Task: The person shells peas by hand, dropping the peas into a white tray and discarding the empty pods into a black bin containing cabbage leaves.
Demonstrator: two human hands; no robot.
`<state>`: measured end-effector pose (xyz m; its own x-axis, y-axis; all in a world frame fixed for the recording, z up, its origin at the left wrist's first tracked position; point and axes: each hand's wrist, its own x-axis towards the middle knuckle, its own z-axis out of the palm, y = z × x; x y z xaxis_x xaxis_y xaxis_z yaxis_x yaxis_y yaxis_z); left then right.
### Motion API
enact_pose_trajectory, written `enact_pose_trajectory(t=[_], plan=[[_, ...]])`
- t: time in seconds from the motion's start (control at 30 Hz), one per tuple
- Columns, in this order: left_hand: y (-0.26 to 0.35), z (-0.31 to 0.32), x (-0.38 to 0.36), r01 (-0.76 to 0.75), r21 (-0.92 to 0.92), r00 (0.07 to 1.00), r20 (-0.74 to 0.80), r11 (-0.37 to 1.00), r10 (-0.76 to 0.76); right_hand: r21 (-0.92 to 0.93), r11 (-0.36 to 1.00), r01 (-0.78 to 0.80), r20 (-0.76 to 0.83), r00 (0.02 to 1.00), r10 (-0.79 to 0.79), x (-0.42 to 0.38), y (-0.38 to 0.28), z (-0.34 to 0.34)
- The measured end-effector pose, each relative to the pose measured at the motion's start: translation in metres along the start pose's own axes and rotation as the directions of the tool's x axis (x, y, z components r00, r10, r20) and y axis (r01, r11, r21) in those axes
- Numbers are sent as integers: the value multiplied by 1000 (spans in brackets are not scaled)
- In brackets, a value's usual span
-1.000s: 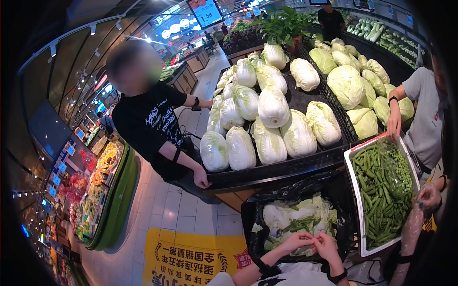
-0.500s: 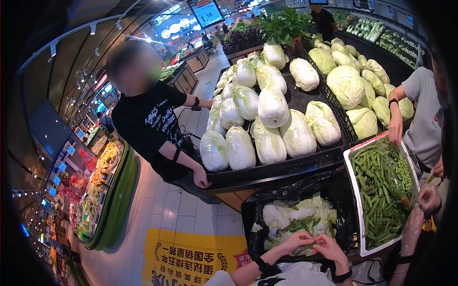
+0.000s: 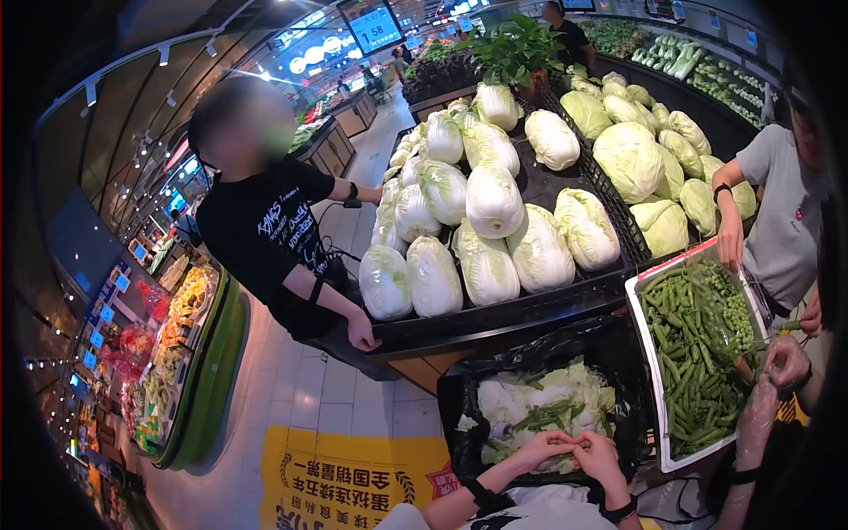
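My left hand [image 3: 546, 449] and my right hand [image 3: 598, 456] meet at the fingertips, both closed in a pinch. They hold a small green pea pod, mostly covered by the fingers now. Beneath them is a black-lined bin [image 3: 638, 371] with pale cabbage leaves [image 3: 521, 397] and green pods [image 3: 555, 413] in it. To the right stands a white foam box [image 3: 649, 353] filled with pea pods [image 3: 693, 362]; shelled peas [image 3: 731, 322] lie in a clear bag at its right side.
Napa cabbages [image 3: 493, 201] and round cabbages [image 3: 629, 163] fill the black display ahead. A person in black [image 3: 265, 221] stands at its left corner. At right, one person's hand [image 3: 730, 246] rests on the box; another person's gloved hand [image 3: 784, 364] is beside it. A yellow floor mat [image 3: 353, 477] lies left.
My fingertips have closed together, and the green pod that showed between them is now mostly hidden. The view has shifted slightly. The gloved hand at right has moved a little.
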<state>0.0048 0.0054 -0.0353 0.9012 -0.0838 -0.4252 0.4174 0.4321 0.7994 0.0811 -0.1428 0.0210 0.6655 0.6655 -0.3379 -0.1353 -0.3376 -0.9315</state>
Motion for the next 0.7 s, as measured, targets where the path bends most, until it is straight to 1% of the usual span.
enact_pose_trajectory(t=[0.07, 0.17, 0.23, 0.33, 0.47, 0.53, 0.57, 0.63, 0.67, 0.7], plan=[[0, -1, 0, -3, -12, 1000, 4, 1000, 3, 12, 1000, -24, 2, 1000, 24, -1, -3, 0], [-3, -2, 3, -14, -15, 1000, 0, 1000, 14, 59, 997, -44, -38, 998, 46, -1, -4, -1], [2, 0, 1, 9, -9, 1000, 17, 1000, -9, 4, 1000, -6, -70, 998, 7, 0, 0, -3], [-1, 0, 2, 42, -62, 999, 23, 997, -41, 39, 999, -13, -97, 995, 16, -1, 0, -5], [-12, -5, 9, 25, -76, 998, 61, 997, -20, 24, 1000, 20, -114, 993, -17, -1, -2, -7], [-5, 0, 6, 18, -127, 998, 63, 992, -10, -73, 996, 51, -131, 990, -60, -1, -3, -8], [-1, 2, 5, 17, -127, 998, 63, 992, -9, -73, 996, 51, -131, 990, -60, 0, -3, -8], [6, 7, 1, 46, -252, 999, 23, 967, -41, -217, 968, 129, -162, 973, -166, 1, -2, -7], [9, 8, 1, 45, -253, 999, 23, 966, -41, -217, 968, 129, -161, 973, -166, 2, -1, -7], [11, 10, 0, 55, -155, 998, 13, 986, -54, -254, 956, 144, -131, 975, -182, 4, 1, -7]])
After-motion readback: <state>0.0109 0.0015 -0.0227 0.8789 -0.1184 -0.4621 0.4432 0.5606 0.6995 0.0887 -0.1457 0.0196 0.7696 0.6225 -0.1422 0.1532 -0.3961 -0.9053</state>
